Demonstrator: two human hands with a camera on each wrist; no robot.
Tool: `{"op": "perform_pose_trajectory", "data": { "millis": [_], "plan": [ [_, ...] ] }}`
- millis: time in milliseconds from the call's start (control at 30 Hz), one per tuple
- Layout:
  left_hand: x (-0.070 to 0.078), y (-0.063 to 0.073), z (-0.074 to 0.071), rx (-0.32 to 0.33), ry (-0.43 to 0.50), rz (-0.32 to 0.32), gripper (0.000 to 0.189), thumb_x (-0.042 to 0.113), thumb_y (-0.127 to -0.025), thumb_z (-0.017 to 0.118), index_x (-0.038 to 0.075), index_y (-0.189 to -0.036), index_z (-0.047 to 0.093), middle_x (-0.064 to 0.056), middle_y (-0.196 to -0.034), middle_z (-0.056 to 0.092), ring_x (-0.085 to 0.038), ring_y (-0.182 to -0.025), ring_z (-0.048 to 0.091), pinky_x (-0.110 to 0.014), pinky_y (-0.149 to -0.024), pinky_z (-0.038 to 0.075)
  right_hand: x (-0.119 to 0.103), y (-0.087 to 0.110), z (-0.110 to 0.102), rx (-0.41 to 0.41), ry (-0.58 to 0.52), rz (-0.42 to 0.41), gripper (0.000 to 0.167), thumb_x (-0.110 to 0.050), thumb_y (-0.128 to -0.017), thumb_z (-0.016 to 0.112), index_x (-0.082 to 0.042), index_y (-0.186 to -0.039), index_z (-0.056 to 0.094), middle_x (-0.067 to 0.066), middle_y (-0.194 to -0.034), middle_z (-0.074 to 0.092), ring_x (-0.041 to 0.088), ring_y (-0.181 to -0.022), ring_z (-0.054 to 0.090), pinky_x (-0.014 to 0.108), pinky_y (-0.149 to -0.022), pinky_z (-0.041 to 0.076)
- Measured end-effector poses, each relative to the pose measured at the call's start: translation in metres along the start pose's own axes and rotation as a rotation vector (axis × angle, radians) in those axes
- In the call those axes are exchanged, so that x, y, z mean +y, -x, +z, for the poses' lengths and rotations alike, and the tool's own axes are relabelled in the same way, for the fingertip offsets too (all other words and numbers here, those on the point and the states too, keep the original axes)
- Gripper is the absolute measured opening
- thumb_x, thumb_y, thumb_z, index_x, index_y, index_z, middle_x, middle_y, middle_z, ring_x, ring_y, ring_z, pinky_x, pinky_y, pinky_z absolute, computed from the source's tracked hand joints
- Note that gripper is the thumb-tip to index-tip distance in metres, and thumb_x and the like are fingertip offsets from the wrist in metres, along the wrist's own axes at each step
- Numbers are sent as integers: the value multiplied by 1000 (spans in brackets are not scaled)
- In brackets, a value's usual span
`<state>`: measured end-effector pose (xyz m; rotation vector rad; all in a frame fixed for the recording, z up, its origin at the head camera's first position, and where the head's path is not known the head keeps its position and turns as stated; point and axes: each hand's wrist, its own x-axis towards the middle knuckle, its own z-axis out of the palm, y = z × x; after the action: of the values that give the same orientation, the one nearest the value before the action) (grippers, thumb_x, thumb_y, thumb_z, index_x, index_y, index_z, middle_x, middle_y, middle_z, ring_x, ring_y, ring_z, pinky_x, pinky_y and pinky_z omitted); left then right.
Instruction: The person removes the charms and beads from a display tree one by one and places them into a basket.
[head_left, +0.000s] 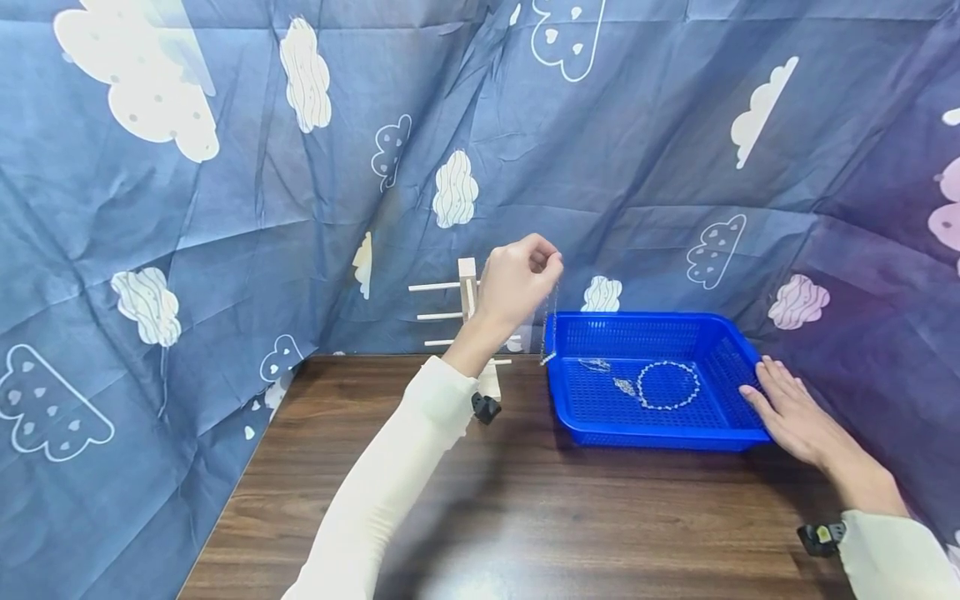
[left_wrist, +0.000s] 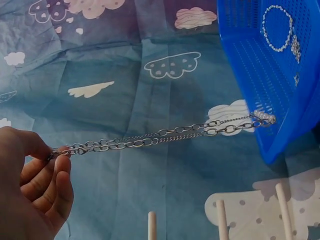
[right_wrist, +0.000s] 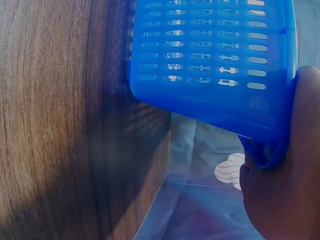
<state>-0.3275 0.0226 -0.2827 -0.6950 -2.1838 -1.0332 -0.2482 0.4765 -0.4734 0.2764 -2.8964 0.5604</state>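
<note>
My left hand (head_left: 517,275) is raised in front of a wooden rack and pinches one end of a silver chain necklace (left_wrist: 180,137) between thumb and fingertips. Doubled into two strands, the chain hangs down, with small white beads (head_left: 548,359) at its low end, beside the left rim of a blue plastic basket (head_left: 660,438). Inside the basket lie a round beaded bracelet (head_left: 669,407) and smaller silver jewellery pieces (head_left: 624,386). On the basket's right rim rests my right hand (head_left: 798,417), fingers extended; the right wrist view shows only part of it at the rim.
The pale wooden rack (head_left: 467,268), with several thin pegs (head_left: 435,287) sticking out sideways, stands at the back of the brown wooden table (head_left: 510,517), partly hidden by my left hand and forearm. Blue cloth (head_left: 525,125) with a cloud print hangs behind and at both sides.
</note>
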Motion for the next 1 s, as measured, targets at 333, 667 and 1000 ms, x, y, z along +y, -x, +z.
{"op": "perform_pose_trajectory", "data": {
  "millis": [333, 667, 1000],
  "plan": [
    [9, 0, 31, -92, -51, -39, 14, 22, -101, 67, 15, -99, 79, 3, -88, 79, -11, -74, 68, -24, -67, 54, 1, -2, 2, -4, -3, 1, 72, -35, -118, 32, 22, -159, 14, 45, -167, 5, 51, -162, -11, 50, -134, -19],
    [16, 4, 65, -206, -137, -47, 15, 27, -103, 65, 20, -100, 78, 9, -86, 76, -8, -72, 65, -22, -63, 51, 2, -2, 0, -7, 10, 7, 73, -35, -118, 33, 22, -159, 13, 45, -167, 4, 50, -162, -13, 50, -133, -20],
    [12, 17, 95, -351, -217, -84, 13, 28, -105, 62, 25, -96, 69, 13, -80, 67, -7, -71, 62, -24, -63, 52, 1, -1, 1, -9, 2, 10, 73, -35, -118, 33, 21, -159, 12, 45, -167, 4, 50, -162, -13, 46, -133, -23]
  ]
}}
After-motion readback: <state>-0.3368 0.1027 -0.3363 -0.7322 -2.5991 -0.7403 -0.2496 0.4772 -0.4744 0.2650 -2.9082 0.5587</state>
